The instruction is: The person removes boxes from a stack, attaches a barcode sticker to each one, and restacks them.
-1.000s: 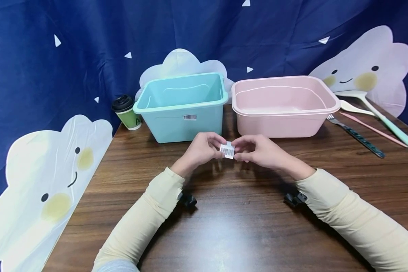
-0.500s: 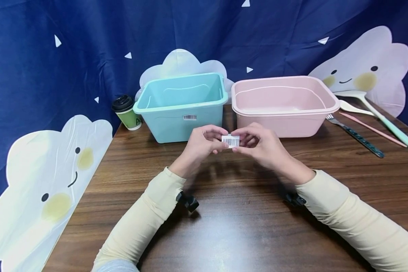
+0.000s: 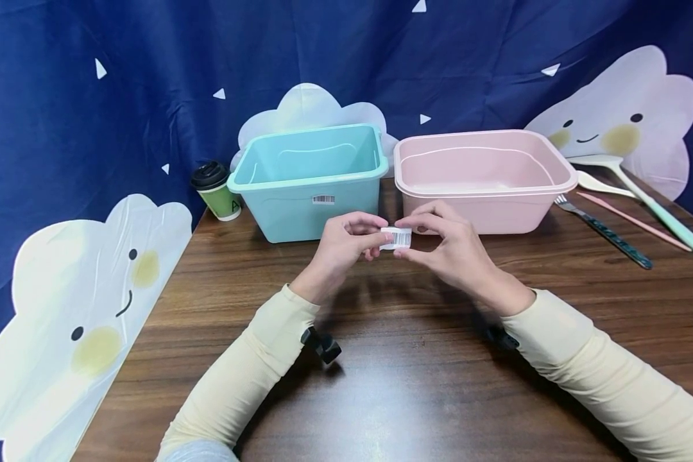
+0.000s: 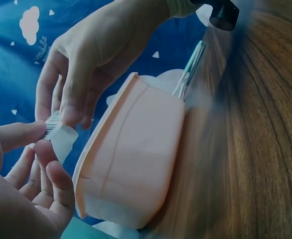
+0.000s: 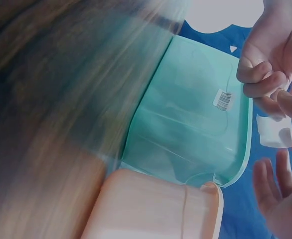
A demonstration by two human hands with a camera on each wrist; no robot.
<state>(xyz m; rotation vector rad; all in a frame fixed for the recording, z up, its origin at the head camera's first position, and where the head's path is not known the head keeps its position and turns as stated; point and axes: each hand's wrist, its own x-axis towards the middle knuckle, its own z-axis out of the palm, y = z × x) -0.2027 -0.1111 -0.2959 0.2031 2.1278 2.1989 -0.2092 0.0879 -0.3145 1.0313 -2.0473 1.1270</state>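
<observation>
A small white barcode label [image 3: 401, 238] is held up between both hands, in front of the gap between the two bins. My left hand [image 3: 338, 249] pinches its left end with thumb and fingertips. At the other end, my right hand [image 3: 455, 249] grips the label's edge between thumb and index finger. In the left wrist view, a pale blank part of the label [image 4: 64, 142] hangs below the printed stripes. From the right wrist, its plain white face [image 5: 271, 130] shows, slightly curved. Fingertips cover parts of its ends.
Behind the hands stand a turquoise bin [image 3: 312, 212] with a barcode sticker [image 3: 323, 199] and a pink bin [image 3: 468, 215]. A lidded green cup [image 3: 219, 200] is at far left. Right lie a fork [image 3: 606, 232], pink stick [image 3: 635, 221], white spoon [image 3: 603, 184] and mint-handled utensil [image 3: 670, 218].
Both hands have risen slightly with the label, which has turned from tilted to nearly level. In the last half second the label has shifted a little to the right.
</observation>
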